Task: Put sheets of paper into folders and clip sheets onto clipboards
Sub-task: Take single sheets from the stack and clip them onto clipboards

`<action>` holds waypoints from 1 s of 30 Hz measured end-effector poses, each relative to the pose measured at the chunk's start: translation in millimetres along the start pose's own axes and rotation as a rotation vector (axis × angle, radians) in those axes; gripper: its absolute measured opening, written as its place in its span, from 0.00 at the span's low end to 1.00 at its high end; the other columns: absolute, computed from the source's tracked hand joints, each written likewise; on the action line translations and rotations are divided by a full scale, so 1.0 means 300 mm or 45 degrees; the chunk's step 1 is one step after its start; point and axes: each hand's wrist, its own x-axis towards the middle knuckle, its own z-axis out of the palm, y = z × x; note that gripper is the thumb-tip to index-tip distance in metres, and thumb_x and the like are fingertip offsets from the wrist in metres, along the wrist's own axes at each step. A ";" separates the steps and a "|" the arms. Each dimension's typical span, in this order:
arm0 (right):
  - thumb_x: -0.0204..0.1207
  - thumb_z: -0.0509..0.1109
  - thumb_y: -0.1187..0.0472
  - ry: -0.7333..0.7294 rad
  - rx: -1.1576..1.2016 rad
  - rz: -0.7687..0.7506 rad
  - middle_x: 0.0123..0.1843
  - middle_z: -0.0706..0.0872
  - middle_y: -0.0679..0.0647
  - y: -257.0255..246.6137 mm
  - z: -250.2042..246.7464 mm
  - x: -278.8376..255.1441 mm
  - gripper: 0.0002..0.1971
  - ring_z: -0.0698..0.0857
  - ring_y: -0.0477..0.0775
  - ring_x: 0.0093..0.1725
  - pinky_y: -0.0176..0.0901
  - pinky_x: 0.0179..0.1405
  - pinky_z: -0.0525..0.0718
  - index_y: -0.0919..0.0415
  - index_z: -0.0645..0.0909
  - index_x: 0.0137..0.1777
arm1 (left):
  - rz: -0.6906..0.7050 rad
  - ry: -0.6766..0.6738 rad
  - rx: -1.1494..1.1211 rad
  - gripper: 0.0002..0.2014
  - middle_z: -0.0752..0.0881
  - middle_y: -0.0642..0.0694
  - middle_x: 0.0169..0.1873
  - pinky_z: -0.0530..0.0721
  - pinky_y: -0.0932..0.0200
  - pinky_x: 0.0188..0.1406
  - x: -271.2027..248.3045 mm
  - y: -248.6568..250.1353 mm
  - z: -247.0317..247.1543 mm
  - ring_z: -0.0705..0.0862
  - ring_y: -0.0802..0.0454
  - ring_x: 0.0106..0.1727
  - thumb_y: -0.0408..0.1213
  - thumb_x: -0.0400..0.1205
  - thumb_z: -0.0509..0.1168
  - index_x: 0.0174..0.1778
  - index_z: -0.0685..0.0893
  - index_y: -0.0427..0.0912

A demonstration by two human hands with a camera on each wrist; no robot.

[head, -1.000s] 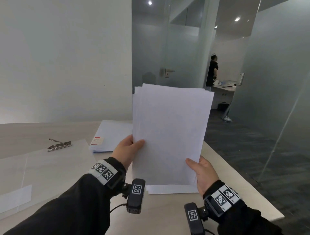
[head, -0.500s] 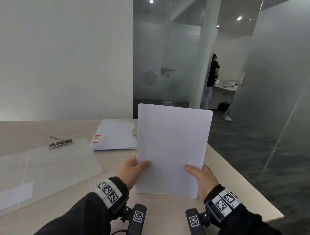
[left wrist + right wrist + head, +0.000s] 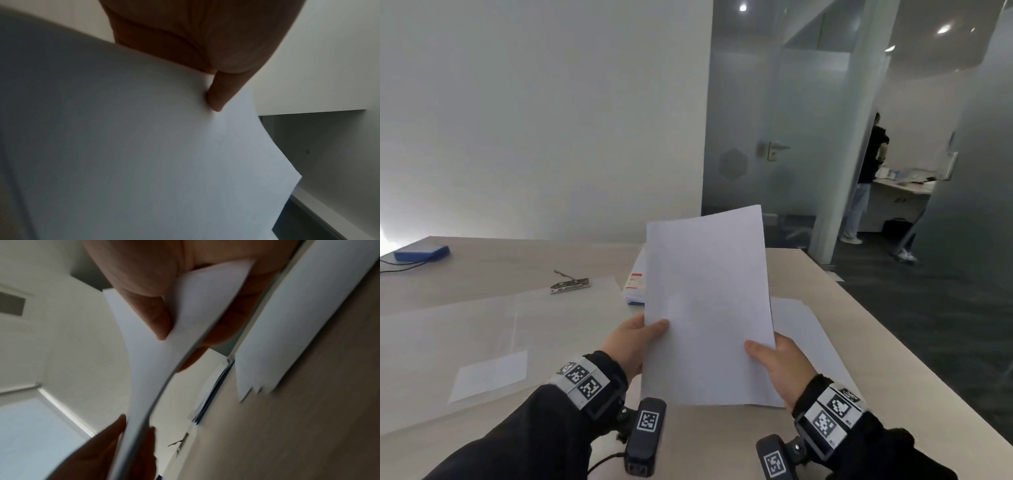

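At far left on the table a blue box is seen; nearer lies a clear sheet with a metal clip at its far edge. A stack of folders lies just behind the held paper. The paper stack is held nearly upright above the table, pinched at its left edge by the left hand and at its right edge by the right hand. Loose sheets lie at right. Risk noted: sheets may fan apart or slip if either pinch loosens, as only the lower edges are gripped.
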 end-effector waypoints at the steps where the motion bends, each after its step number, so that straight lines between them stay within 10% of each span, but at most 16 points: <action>1: 0.81 0.68 0.62 -0.013 0.006 0.022 0.54 0.93 0.50 0.001 0.029 0.015 0.08 0.90 0.51 0.55 0.49 0.62 0.84 0.54 0.87 0.56 | -0.022 0.024 0.073 0.10 0.90 0.37 0.54 0.85 0.43 0.57 -0.005 0.012 -0.047 0.87 0.38 0.53 0.36 0.85 0.62 0.58 0.84 0.37; 12: 0.82 0.67 0.66 -0.146 0.257 0.139 0.45 0.93 0.54 -0.024 0.356 0.143 0.07 0.90 0.56 0.45 0.46 0.41 0.84 0.58 0.86 0.51 | -0.260 0.828 0.976 0.23 0.68 0.38 0.80 0.63 0.49 0.80 -0.028 0.076 -0.785 0.68 0.39 0.80 0.35 0.86 0.58 0.79 0.69 0.39; 17: 0.81 0.66 0.68 -0.254 0.301 0.175 0.46 0.91 0.60 -0.060 0.523 0.179 0.06 0.89 0.60 0.42 0.47 0.40 0.84 0.64 0.85 0.52 | -0.427 0.666 0.996 0.22 0.66 0.35 0.80 0.72 0.61 0.67 -0.182 0.068 -0.783 0.66 0.42 0.81 0.32 0.88 0.53 0.79 0.68 0.34; 23: 0.80 0.66 0.69 -0.403 0.240 0.162 0.46 0.90 0.61 -0.087 0.721 0.192 0.06 0.88 0.61 0.42 0.49 0.42 0.84 0.65 0.85 0.51 | -0.465 0.475 1.085 0.23 0.71 0.47 0.79 0.64 0.58 0.79 -0.334 0.045 -0.736 0.68 0.47 0.80 0.34 0.85 0.56 0.78 0.72 0.45; 25: 0.80 0.67 0.69 -0.454 0.189 0.149 0.46 0.90 0.60 -0.089 0.779 0.185 0.06 0.88 0.61 0.43 0.47 0.40 0.84 0.64 0.85 0.51 | -0.493 0.462 1.053 0.22 0.80 0.51 0.70 0.73 0.57 0.72 -0.376 0.052 -0.742 0.76 0.50 0.73 0.32 0.82 0.57 0.73 0.78 0.48; 27: 0.80 0.67 0.69 -0.497 0.155 0.133 0.47 0.90 0.59 -0.082 0.829 0.180 0.07 0.88 0.60 0.45 0.46 0.40 0.84 0.65 0.85 0.54 | -0.438 0.523 0.828 0.19 0.89 0.51 0.56 0.82 0.58 0.44 -0.404 0.063 -0.790 0.85 0.50 0.56 0.28 0.81 0.55 0.64 0.84 0.45; 30: 0.79 0.68 0.70 -0.546 0.094 0.136 0.47 0.90 0.59 -0.066 0.894 0.178 0.07 0.88 0.60 0.45 0.46 0.40 0.84 0.65 0.85 0.53 | -0.296 0.808 0.634 0.17 0.91 0.42 0.48 0.73 0.64 0.22 -0.456 0.099 -0.899 0.85 0.46 0.35 0.25 0.79 0.51 0.53 0.85 0.40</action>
